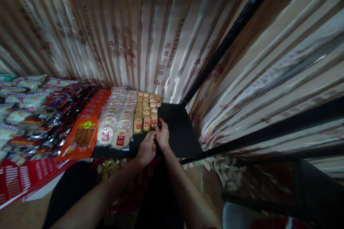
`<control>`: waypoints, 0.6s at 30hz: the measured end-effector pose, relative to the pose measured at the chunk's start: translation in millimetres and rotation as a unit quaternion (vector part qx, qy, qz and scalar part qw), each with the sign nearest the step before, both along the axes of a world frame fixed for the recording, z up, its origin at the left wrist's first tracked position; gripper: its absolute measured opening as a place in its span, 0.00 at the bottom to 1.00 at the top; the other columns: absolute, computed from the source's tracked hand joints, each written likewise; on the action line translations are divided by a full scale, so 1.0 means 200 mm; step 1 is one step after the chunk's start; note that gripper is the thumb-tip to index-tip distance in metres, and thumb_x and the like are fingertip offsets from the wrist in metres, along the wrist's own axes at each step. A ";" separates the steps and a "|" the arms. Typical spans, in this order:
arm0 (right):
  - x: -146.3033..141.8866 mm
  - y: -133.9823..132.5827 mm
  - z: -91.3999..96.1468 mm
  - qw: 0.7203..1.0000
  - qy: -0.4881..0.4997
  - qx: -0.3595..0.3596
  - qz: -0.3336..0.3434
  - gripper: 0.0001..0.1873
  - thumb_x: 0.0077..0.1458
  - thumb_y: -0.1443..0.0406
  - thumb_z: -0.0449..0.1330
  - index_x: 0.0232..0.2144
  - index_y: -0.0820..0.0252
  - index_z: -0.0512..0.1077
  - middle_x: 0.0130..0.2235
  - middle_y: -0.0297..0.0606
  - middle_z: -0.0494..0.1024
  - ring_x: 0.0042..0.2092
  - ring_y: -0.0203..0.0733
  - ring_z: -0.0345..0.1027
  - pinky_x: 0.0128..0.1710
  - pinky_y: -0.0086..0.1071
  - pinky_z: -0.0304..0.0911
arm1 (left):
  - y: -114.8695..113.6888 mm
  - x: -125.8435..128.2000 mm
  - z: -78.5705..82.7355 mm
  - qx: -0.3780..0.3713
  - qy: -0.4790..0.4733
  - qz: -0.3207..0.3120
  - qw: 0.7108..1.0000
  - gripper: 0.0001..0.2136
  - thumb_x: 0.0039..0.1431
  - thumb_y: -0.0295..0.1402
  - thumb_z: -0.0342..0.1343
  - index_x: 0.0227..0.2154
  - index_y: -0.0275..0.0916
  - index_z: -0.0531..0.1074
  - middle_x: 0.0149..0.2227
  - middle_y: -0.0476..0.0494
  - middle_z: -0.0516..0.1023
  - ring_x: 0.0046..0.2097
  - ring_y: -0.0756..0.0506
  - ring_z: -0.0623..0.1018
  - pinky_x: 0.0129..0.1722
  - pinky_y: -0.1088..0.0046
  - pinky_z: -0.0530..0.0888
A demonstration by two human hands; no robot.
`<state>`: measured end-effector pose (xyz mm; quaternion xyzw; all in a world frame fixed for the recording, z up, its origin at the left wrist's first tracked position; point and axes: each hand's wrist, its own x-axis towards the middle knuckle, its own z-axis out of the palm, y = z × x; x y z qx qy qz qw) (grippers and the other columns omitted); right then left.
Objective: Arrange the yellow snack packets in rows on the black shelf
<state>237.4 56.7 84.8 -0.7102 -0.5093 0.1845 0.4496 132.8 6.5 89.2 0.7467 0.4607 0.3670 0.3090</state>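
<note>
Both my hands meet over the front of a black shelf (180, 128). My left hand (146, 148) is curled, knuckles up, its fingers pressed against my right hand (162, 134). My right hand's fingers are closed at the near end of the rows of small yellow snack packs (146, 109); what they pinch is hidden. To the left of those rows lie rows of clear-wrapped round white cakes (118, 118) with red labels.
An orange packet (84, 128) lies left of the cakes, with dark red and black packets (61, 103) and white packets (18, 96) further left. Striped shiny curtains (129, 28) hang behind and to the right. A black pole (236, 25) slants up from the shelf's corner.
</note>
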 end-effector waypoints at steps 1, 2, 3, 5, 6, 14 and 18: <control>0.00 -0.02 0.00 1.000 0.007 0.005 -0.008 0.24 0.51 0.62 0.53 0.49 0.69 0.66 0.45 0.50 0.69 0.41 0.41 0.68 0.40 0.33 0.65 | -0.04 -0.03 0.00 0.005 -0.008 -0.009 1.000 0.26 0.47 0.18 0.41 0.52 0.35 0.61 0.52 0.38 0.68 0.50 0.47 0.71 0.53 0.64 0.68; -0.01 -0.04 0.00 1.000 0.013 0.012 -0.015 0.24 0.51 0.62 0.52 0.49 0.69 0.66 0.45 0.51 0.69 0.41 0.42 0.68 0.39 0.32 0.65 | -0.08 -0.06 0.00 0.007 -0.014 -0.015 1.000 0.25 0.47 0.18 0.41 0.50 0.36 0.62 0.49 0.39 0.69 0.46 0.48 0.73 0.50 0.66 0.70; -0.01 -0.07 0.00 0.999 0.019 0.021 -0.020 0.24 0.51 0.61 0.52 0.48 0.70 0.66 0.46 0.51 0.69 0.41 0.42 0.67 0.38 0.32 0.65 | -0.13 -0.10 0.00 0.005 -0.018 -0.016 1.000 0.23 0.48 0.19 0.41 0.48 0.36 0.64 0.47 0.40 0.70 0.43 0.49 0.73 0.47 0.68 0.71; -0.04 -0.14 0.02 0.997 0.042 0.051 -0.034 0.22 0.53 0.59 0.51 0.46 0.68 0.67 0.46 0.51 0.69 0.42 0.41 0.67 0.37 0.31 0.65 | -0.24 -0.19 -0.01 -0.012 -0.014 -0.011 1.000 0.19 0.51 0.20 0.40 0.44 0.37 0.67 0.42 0.42 0.71 0.41 0.49 0.73 0.45 0.70 0.72; -0.07 -0.19 0.03 0.995 0.063 0.069 -0.042 0.22 0.54 0.58 0.50 0.46 0.67 0.67 0.45 0.50 0.70 0.42 0.41 0.67 0.37 0.31 0.65 | -0.30 -0.24 -0.03 -0.027 -0.008 -0.004 1.000 0.17 0.53 0.22 0.39 0.41 0.38 0.68 0.41 0.42 0.71 0.42 0.49 0.73 0.45 0.70 0.71; -0.43 -0.64 -0.05 0.986 0.139 0.002 0.095 0.15 0.57 0.58 0.47 0.37 0.60 0.69 0.26 0.36 0.75 0.28 0.36 0.68 0.31 0.29 0.64 | -0.47 -0.62 -0.27 -0.168 0.103 0.104 0.975 0.13 0.54 0.24 0.43 0.36 0.38 0.71 0.42 0.39 0.73 0.46 0.45 0.72 0.48 0.66 0.68; -0.61 -0.72 -0.27 0.959 0.050 -0.122 0.252 0.14 0.55 0.65 0.49 0.39 0.58 0.72 0.35 0.39 0.79 0.38 0.41 0.73 0.42 0.34 0.65 | -0.36 -0.73 -0.36 -0.237 0.193 0.201 0.931 0.14 0.53 0.24 0.46 0.41 0.33 0.70 0.45 0.34 0.71 0.48 0.42 0.71 0.47 0.65 0.66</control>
